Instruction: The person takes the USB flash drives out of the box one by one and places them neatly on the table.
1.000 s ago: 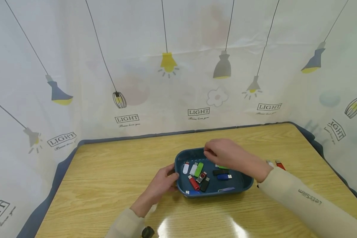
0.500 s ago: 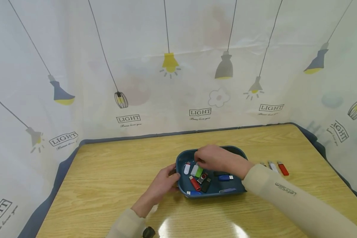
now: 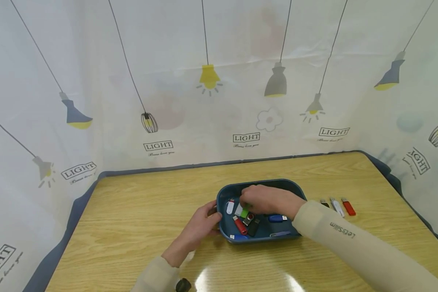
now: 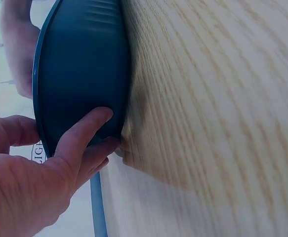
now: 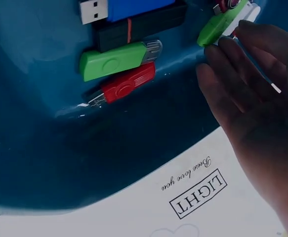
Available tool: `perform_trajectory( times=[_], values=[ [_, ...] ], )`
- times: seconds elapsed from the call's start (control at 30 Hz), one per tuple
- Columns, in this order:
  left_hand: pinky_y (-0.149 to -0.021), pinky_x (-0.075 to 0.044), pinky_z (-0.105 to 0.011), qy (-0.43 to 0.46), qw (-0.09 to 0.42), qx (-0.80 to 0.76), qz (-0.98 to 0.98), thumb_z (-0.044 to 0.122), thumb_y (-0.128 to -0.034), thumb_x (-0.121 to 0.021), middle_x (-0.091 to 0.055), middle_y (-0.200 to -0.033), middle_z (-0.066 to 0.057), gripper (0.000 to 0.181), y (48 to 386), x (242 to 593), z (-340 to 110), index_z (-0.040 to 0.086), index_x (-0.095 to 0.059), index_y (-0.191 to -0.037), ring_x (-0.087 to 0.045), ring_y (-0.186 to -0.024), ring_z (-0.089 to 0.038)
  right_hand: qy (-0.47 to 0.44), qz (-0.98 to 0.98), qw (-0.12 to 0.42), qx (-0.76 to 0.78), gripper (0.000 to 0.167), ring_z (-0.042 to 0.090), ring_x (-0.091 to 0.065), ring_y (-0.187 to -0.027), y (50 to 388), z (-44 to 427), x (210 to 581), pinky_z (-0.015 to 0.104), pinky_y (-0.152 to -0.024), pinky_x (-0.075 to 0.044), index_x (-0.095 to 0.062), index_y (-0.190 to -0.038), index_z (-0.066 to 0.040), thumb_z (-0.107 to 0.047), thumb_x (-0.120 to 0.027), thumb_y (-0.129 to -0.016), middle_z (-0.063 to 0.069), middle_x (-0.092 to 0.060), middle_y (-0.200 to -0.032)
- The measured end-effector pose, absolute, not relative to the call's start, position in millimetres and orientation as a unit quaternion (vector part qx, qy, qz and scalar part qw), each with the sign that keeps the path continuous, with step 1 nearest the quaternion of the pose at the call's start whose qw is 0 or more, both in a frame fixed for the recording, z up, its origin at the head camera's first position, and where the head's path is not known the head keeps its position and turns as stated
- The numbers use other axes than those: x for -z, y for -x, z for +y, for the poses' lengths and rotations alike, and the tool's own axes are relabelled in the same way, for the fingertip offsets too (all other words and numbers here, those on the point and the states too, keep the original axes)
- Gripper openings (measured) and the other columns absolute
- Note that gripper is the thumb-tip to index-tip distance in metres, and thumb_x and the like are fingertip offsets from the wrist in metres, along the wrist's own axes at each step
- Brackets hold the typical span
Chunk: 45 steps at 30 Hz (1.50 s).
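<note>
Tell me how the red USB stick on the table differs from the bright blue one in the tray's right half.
The red stick lies on the table; the blue stick lies inside the tray.
The red stick's plug points toward the table's far edge; the blue stick's points right.
Both have exposed plugs.

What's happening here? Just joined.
A person's left grip holds the left end of a blue tray of USB sticks. Their right grip is inside, at a green stick; whether it holds that is unclear. A black stick, white stick and red stick lie on the table to the tray's right.
</note>
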<state>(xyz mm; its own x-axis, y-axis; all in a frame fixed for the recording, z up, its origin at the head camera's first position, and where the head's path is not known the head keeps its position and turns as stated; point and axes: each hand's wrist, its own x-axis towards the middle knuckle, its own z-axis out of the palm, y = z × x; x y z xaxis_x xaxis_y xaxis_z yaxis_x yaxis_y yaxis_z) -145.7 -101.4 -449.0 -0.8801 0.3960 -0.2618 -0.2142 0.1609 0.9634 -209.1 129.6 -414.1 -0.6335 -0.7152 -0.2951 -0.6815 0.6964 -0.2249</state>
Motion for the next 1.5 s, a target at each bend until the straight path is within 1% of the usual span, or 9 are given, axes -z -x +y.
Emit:
perform_trajectory(
  times=[0.17, 0.27, 0.37, 0.53, 0.7, 0.9, 1.1, 1.37, 1.5],
  values=[
    [-0.088, -0.061, -0.05, -0.059, 0.237, -0.644, 0.725, 0.012, -0.1055, -0.046, -0.045, -0.153, -0.03, 0.059, 146, 449, -102, -0.007, -0.029, -0.159, -0.069, -0.11, -0.036, 0.394, 0.9, 0.183, 0.035, 0.009, 0.011, -0.062, -0.085, 208, 131, 415, 0.031, -0.081, -0.058, -0.079, -0.104, -0.013, -0.012, -0.073, -0.097, -0.003, -0.066, -0.096],
    [-0.088, -0.061, -0.05, -0.058, 0.236, -0.643, 0.726, 0.012, -0.1055, -0.046, -0.044, -0.154, -0.031, 0.059, 145, 449, -102, -0.008, -0.028, -0.159, -0.069, -0.11, -0.036, 0.394, 0.9, 0.184, 0.029, 0.007, 0.01, -0.06, -0.082, 208, 130, 415, 0.031, -0.079, -0.057, -0.079, -0.101, -0.013, -0.012, -0.073, -0.097, -0.003, -0.067, -0.093],
    [-0.087, -0.061, -0.051, -0.057, 0.235, -0.642, 0.727, 0.012, -0.1054, -0.046, -0.043, -0.154, -0.032, 0.06, 146, 449, -102, -0.008, -0.028, -0.159, -0.069, -0.109, -0.037, 0.403, 0.899, 0.173, 0.022, 0.006, 0.01, -0.059, -0.078, 208, 129, 415, 0.031, -0.077, -0.057, -0.079, -0.1, -0.013, -0.013, -0.075, -0.095, -0.003, -0.067, -0.09],
    [-0.087, -0.061, -0.05, -0.055, 0.233, -0.64, 0.73, 0.013, -0.1052, -0.047, -0.044, -0.153, -0.032, 0.06, 146, 450, -102, -0.007, -0.028, -0.159, -0.07, -0.108, -0.036, 0.417, 0.897, 0.149, -0.004, 0.012, 0.01, -0.061, -0.078, 206, 125, 418, 0.03, -0.078, -0.059, -0.08, -0.104, -0.014, -0.015, -0.079, -0.093, -0.003, -0.068, -0.092],
    [-0.088, -0.061, -0.049, -0.054, 0.236, -0.64, 0.729, 0.013, -0.1053, -0.047, -0.043, -0.154, -0.031, 0.059, 146, 450, -102, -0.007, -0.029, -0.158, -0.069, -0.109, -0.037, 0.425, 0.893, 0.145, -0.03, 0.017, 0.01, -0.062, -0.077, 206, 122, 420, 0.03, -0.077, -0.059, -0.079, -0.11, -0.016, -0.014, -0.078, -0.094, -0.002, -0.07, -0.095],
    [-0.089, -0.06, -0.049, -0.056, 0.239, -0.642, 0.726, 0.013, -0.1058, -0.046, -0.043, -0.155, -0.03, 0.059, 146, 449, -103, -0.006, -0.029, -0.159, -0.069, -0.11, -0.038, 0.443, 0.885, 0.13, -0.055, 0.018, 0.011, -0.065, -0.077, 207, 120, 420, 0.03, -0.075, -0.059, -0.078, -0.11, -0.015, -0.014, -0.079, -0.092, -0.001, -0.071, -0.095],
    [-0.089, -0.06, -0.05, -0.061, 0.239, -0.647, 0.722, 0.012, -0.1053, -0.046, -0.043, -0.154, -0.031, 0.059, 146, 449, -103, -0.007, -0.029, -0.158, -0.069, -0.111, -0.038, 0.453, 0.88, 0.127, -0.067, 0.015, 0.01, -0.062, -0.072, 210, 120, 423, 0.029, -0.071, -0.058, -0.078, -0.108, -0.014, -0.017, -0.079, -0.093, -0.001, -0.071, -0.093],
    [-0.089, -0.06, -0.051, -0.058, 0.241, -0.647, 0.721, 0.012, -0.1057, -0.046, -0.044, -0.154, -0.031, 0.058, 146, 448, -102, -0.006, -0.029, -0.159, -0.068, -0.111, -0.039, 0.458, 0.879, 0.11, -0.074, 0.01, 0.008, -0.055, -0.065, 210, 118, 428, 0.027, -0.066, -0.056, -0.078, -0.103, -0.015, -0.015, -0.079, -0.092, -0.002, -0.071, -0.088],
    [-0.09, -0.06, -0.052, -0.061, 0.242, -0.65, 0.718, 0.011, -0.1057, -0.045, -0.044, -0.153, -0.032, 0.058, 145, 447, -103, -0.007, -0.029, -0.158, -0.068, -0.112, -0.039, 0.46, 0.878, 0.108, -0.082, 0.009, 0.008, -0.056, -0.065, 210, 117, 427, 0.027, -0.065, -0.056, -0.078, -0.103, -0.015, -0.015, -0.078, -0.094, -0.002, -0.07, -0.088]
  ],
)
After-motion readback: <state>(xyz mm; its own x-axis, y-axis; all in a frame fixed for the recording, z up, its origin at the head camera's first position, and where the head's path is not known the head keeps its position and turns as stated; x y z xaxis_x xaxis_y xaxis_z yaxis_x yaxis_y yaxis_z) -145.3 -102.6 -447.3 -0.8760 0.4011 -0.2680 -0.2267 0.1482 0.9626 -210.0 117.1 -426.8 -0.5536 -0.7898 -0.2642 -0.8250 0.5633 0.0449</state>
